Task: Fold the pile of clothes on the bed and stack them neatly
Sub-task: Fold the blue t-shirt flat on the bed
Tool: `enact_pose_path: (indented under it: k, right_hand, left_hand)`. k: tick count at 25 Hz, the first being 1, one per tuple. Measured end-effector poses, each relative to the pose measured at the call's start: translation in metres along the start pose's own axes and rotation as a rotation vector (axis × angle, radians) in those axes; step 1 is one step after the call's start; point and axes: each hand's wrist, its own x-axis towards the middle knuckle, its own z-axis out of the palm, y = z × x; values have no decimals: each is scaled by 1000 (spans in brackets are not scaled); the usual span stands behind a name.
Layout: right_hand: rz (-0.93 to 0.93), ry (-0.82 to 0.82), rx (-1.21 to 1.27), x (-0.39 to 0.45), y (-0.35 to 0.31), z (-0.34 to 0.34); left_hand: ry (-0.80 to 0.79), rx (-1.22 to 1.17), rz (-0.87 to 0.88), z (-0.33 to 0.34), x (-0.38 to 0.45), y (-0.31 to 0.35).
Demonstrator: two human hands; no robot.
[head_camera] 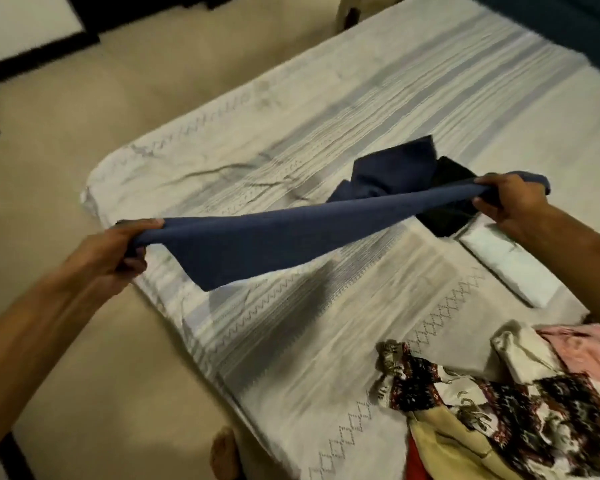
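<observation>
blue garment [274, 233] hangs stretched above the bed [378, 98], left hand [118, 251] gripping one end near the bed's left edge, right hand [510, 202] gripping the other; unfolded clothes pile [499, 403] sits at the near right corner.

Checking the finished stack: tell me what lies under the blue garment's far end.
The blue garment is stretched between the left hand and right hand. Its far end drapes over a black folded item, hiding most of it.
</observation>
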Motion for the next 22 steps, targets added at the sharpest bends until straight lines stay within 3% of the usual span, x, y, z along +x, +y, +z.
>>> enact_pose_path:
  k: [3, 7, 13, 18, 22]
  right_hand:
    - [39, 122, 71, -3, -28, -53]
    - [108, 220, 165, -1, -62, -94]
    - [-91, 201, 406, 11, -104, -122]
    - [-191, 104, 440, -33, -104, -134]
    - [-90, 15, 441, -77, -13, -148]
  left_hand:
    - [-187, 32, -23, 60, 30, 73]
    - [-290, 34, 36, 170, 54, 149]
    - [-322, -88, 178, 286, 81, 223]
    - [-340, -183, 292, 297, 86, 235]
    - [-354, -116, 287, 248, 108, 177]
